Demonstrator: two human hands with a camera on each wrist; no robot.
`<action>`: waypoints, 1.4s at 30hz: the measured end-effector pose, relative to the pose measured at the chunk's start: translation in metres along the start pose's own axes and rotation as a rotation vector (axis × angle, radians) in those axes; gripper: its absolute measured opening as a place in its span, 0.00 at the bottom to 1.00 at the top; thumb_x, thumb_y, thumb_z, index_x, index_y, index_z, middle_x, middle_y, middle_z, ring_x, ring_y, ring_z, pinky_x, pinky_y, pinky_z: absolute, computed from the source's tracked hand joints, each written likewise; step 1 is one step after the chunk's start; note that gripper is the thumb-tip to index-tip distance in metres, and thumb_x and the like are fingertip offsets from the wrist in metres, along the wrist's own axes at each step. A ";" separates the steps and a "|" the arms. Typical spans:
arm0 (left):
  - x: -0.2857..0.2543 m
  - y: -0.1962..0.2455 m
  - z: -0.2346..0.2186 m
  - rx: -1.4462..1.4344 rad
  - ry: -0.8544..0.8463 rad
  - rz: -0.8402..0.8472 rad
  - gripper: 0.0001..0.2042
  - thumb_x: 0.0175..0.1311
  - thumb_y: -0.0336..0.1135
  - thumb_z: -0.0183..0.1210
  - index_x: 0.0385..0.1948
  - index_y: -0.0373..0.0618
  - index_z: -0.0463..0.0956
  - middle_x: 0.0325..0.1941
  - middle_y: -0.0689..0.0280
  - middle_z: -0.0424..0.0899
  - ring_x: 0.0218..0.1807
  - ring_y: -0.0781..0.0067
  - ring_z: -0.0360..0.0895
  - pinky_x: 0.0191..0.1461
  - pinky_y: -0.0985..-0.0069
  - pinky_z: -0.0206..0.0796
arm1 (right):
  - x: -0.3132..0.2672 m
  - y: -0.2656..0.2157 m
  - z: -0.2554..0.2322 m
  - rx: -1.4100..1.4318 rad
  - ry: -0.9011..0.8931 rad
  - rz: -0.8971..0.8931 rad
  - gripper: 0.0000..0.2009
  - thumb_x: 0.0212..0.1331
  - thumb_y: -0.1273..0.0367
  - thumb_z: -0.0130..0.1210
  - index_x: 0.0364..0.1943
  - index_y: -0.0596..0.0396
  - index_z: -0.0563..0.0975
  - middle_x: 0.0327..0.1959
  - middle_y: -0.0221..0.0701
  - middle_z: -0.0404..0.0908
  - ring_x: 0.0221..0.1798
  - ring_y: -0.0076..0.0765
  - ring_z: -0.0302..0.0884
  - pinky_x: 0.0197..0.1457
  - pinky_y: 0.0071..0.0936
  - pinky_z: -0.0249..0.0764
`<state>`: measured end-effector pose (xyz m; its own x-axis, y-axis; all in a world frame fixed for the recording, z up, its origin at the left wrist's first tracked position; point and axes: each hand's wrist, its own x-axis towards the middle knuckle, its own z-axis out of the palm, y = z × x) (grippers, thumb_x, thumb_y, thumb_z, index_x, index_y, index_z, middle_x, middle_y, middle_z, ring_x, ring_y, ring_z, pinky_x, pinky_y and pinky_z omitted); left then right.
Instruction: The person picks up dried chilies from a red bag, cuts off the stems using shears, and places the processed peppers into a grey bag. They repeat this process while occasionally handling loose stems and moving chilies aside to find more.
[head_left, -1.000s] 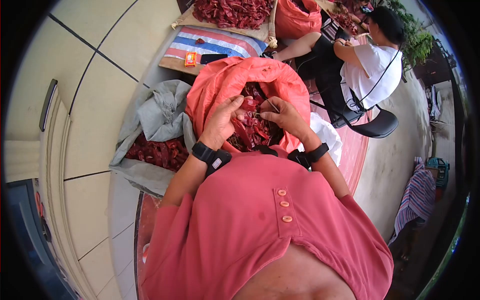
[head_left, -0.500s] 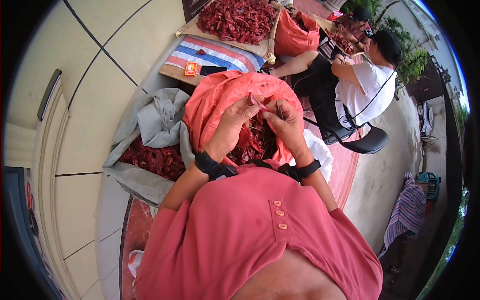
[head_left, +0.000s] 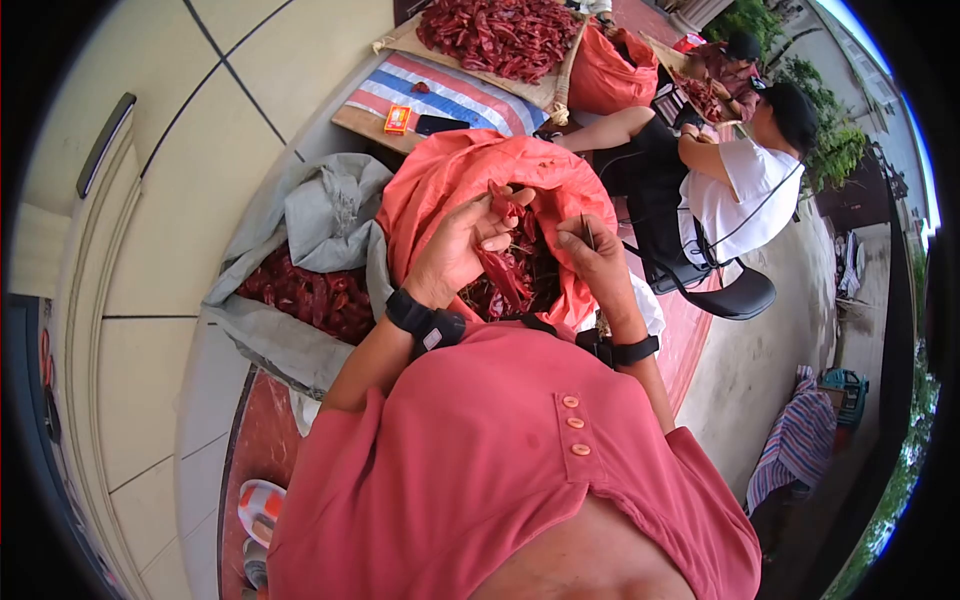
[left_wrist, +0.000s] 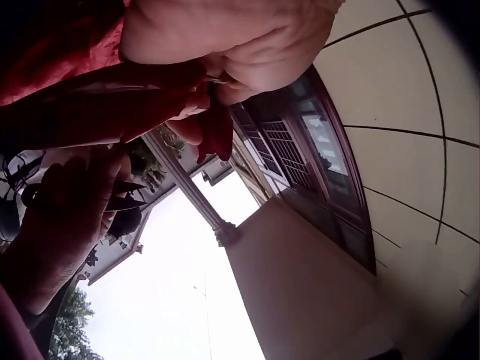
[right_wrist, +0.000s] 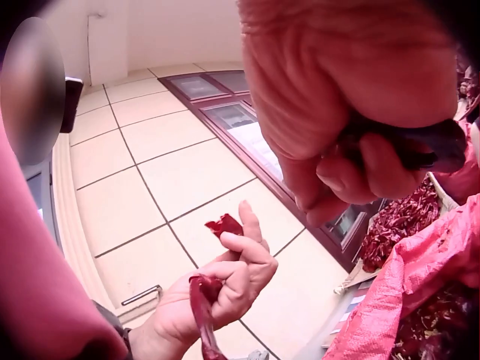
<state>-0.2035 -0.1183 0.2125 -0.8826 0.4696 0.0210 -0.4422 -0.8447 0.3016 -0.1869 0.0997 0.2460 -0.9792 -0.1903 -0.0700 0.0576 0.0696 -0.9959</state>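
"From over here, what's in the left hand [head_left: 448, 258]?"

"A long red pepper [head_left: 507, 283], tucked under curled fingers, and a smaller red piece [right_wrist: 223, 225] pinched nearer the fingertips."

"And the right hand [head_left: 603, 272]?"

"Clenched round a dark tool [right_wrist: 439, 146]. It looks like small scissors, but the fingers cover too much for me to be sure."

"How does the pepper lie?"

"It slants out of the left palm, its loose end pointing down and a bit rightward, back toward the wearer's shirt [head_left: 480, 400]. It's over the mouth of the red sack [head_left: 425, 185]."

"So which hand is nearer to it?"

"The left, plainly, since it's holding it. The right hand is across the opening on the pepper's right side, apart from it. The tool's thin tip sticks up past the fingers, away from the wearer, instead of pointing at the pepper."

"Anything in between?"

"Just air, as far as I can tell, above the dried peppers in the sack. The tighter spot is under the right hand, where the sack's rim rises close."

"And farther out?"

"The grey sack [head_left: 330, 215] sits beside the left forearm; the seated person [head_left: 735, 190] is well off to the right."
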 end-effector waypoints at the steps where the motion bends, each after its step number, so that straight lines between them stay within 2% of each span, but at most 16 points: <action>1: -0.003 0.002 -0.001 0.001 0.027 -0.004 0.15 0.70 0.40 0.50 0.50 0.41 0.73 0.52 0.60 0.79 0.36 0.83 0.72 0.28 0.88 0.59 | 0.000 0.001 0.000 -0.017 -0.014 0.009 0.03 0.61 0.76 0.55 0.37 0.57 0.75 0.31 0.20 0.74 0.35 0.14 0.70 0.40 0.14 0.66; 5: -0.028 0.029 -0.014 0.197 0.192 0.048 0.11 0.69 0.38 0.50 0.44 0.43 0.75 0.38 0.67 0.81 0.30 0.85 0.70 0.25 0.87 0.55 | -0.005 0.003 -0.005 -0.121 -0.069 0.065 0.02 0.61 0.76 0.55 0.37 0.58 0.76 0.30 0.21 0.75 0.35 0.15 0.71 0.41 0.15 0.68; 6: -0.040 0.038 -0.014 0.246 0.269 0.110 0.10 0.68 0.37 0.51 0.42 0.43 0.76 0.31 0.73 0.77 0.26 0.87 0.68 0.23 0.87 0.53 | -0.007 0.000 -0.004 -0.166 -0.072 0.094 0.02 0.61 0.76 0.54 0.37 0.58 0.76 0.30 0.21 0.75 0.35 0.16 0.71 0.40 0.15 0.68; 10: -0.100 0.071 -0.024 0.624 0.570 0.291 0.09 0.66 0.33 0.53 0.42 0.41 0.76 0.28 0.75 0.75 0.25 0.88 0.67 0.22 0.89 0.51 | -0.010 0.007 -0.005 -0.182 -0.104 0.147 0.03 0.61 0.75 0.54 0.37 0.59 0.76 0.30 0.22 0.75 0.35 0.17 0.72 0.40 0.16 0.68; 14: -0.154 0.089 -0.064 0.133 0.723 0.324 0.06 0.63 0.34 0.58 0.36 0.43 0.76 0.29 0.67 0.79 0.25 0.81 0.69 0.20 0.86 0.55 | -0.007 0.005 -0.001 -0.203 -0.133 0.193 0.03 0.62 0.75 0.54 0.37 0.59 0.76 0.29 0.21 0.74 0.34 0.17 0.71 0.40 0.15 0.68; 17: -0.190 0.095 -0.086 0.319 0.917 0.384 0.07 0.62 0.34 0.59 0.37 0.43 0.76 0.29 0.67 0.78 0.25 0.80 0.70 0.20 0.85 0.56 | -0.003 0.004 0.005 -0.254 -0.175 0.187 0.03 0.62 0.74 0.54 0.36 0.59 0.75 0.28 0.22 0.74 0.33 0.16 0.70 0.39 0.15 0.68; 21: -0.205 0.089 -0.101 0.782 1.516 0.490 0.08 0.59 0.34 0.61 0.37 0.46 0.74 0.27 0.71 0.76 0.24 0.82 0.69 0.22 0.84 0.58 | 0.002 0.002 0.013 -0.286 -0.243 0.228 0.02 0.62 0.74 0.54 0.36 0.58 0.75 0.28 0.22 0.73 0.33 0.16 0.70 0.39 0.16 0.67; 22: -0.207 0.089 -0.103 0.754 1.562 0.503 0.10 0.58 0.34 0.63 0.39 0.46 0.74 0.28 0.69 0.75 0.24 0.80 0.69 0.22 0.82 0.58 | 0.003 0.001 0.014 -0.303 -0.259 0.243 0.02 0.62 0.74 0.54 0.36 0.58 0.75 0.28 0.22 0.73 0.33 0.16 0.70 0.38 0.16 0.67; 25: -0.201 0.099 -0.105 0.271 1.121 0.457 0.12 0.57 0.35 0.64 0.40 0.46 0.74 0.31 0.68 0.75 0.24 0.77 0.69 0.22 0.81 0.58 | 0.013 0.006 0.019 -0.305 -0.354 0.099 0.03 0.61 0.73 0.54 0.36 0.59 0.75 0.28 0.22 0.74 0.33 0.16 0.70 0.38 0.17 0.67; 26: -0.186 0.094 -0.104 0.229 1.079 0.404 0.12 0.58 0.36 0.64 0.40 0.46 0.75 0.30 0.68 0.75 0.24 0.78 0.69 0.22 0.81 0.58 | 0.017 0.003 0.022 -0.340 -0.379 0.072 0.03 0.61 0.73 0.55 0.36 0.59 0.76 0.28 0.23 0.74 0.33 0.17 0.70 0.38 0.17 0.68; 28: -0.146 0.085 -0.060 0.268 0.897 0.344 0.14 0.64 0.39 0.59 0.46 0.42 0.75 0.32 0.67 0.75 0.28 0.79 0.70 0.25 0.83 0.58 | 0.025 -0.018 0.038 -0.410 -0.416 0.015 0.04 0.60 0.73 0.55 0.36 0.60 0.76 0.28 0.24 0.76 0.34 0.17 0.71 0.39 0.18 0.68; 31: -0.090 0.071 -0.011 0.514 0.557 0.252 0.18 0.68 0.48 0.54 0.47 0.43 0.74 0.34 0.70 0.75 0.29 0.82 0.71 0.26 0.85 0.58 | 0.035 -0.058 0.065 -0.409 -0.514 -0.019 0.05 0.59 0.72 0.57 0.35 0.60 0.78 0.30 0.26 0.77 0.36 0.18 0.72 0.40 0.19 0.69; 34: -0.052 0.062 0.024 0.630 0.431 0.155 0.19 0.70 0.52 0.50 0.47 0.44 0.73 0.35 0.70 0.76 0.29 0.83 0.71 0.27 0.85 0.58 | 0.042 -0.057 0.084 -0.152 -0.474 -0.059 0.07 0.59 0.70 0.58 0.36 0.60 0.79 0.31 0.24 0.79 0.37 0.18 0.71 0.43 0.20 0.69; 37: -0.028 0.051 0.036 0.577 0.460 0.133 0.19 0.71 0.51 0.48 0.47 0.45 0.73 0.36 0.71 0.76 0.30 0.84 0.71 0.27 0.85 0.58 | 0.045 -0.049 0.091 -0.021 -0.387 -0.041 0.07 0.59 0.71 0.59 0.39 0.59 0.80 0.35 0.26 0.81 0.40 0.18 0.73 0.47 0.21 0.70; 41: -0.009 0.034 0.032 0.549 0.386 0.139 0.18 0.70 0.50 0.50 0.49 0.44 0.73 0.36 0.71 0.77 0.37 0.83 0.74 0.36 0.84 0.62 | 0.045 -0.048 0.087 0.071 -0.394 0.051 0.07 0.59 0.72 0.59 0.39 0.60 0.79 0.36 0.26 0.81 0.41 0.18 0.74 0.49 0.21 0.71; 42: -0.009 0.041 0.025 0.664 0.247 0.059 0.17 0.70 0.47 0.51 0.48 0.44 0.74 0.39 0.69 0.79 0.43 0.82 0.75 0.46 0.81 0.65 | 0.046 -0.042 0.086 0.035 -0.390 0.047 0.07 0.59 0.73 0.59 0.39 0.60 0.79 0.35 0.25 0.81 0.40 0.18 0.73 0.47 0.20 0.70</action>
<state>-0.2098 -0.1508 0.2481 -0.9473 0.2892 -0.1375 -0.2709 -0.4949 0.8256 -0.2179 0.0039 0.2797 -0.8282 -0.5463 -0.1252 0.1137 0.0550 -0.9920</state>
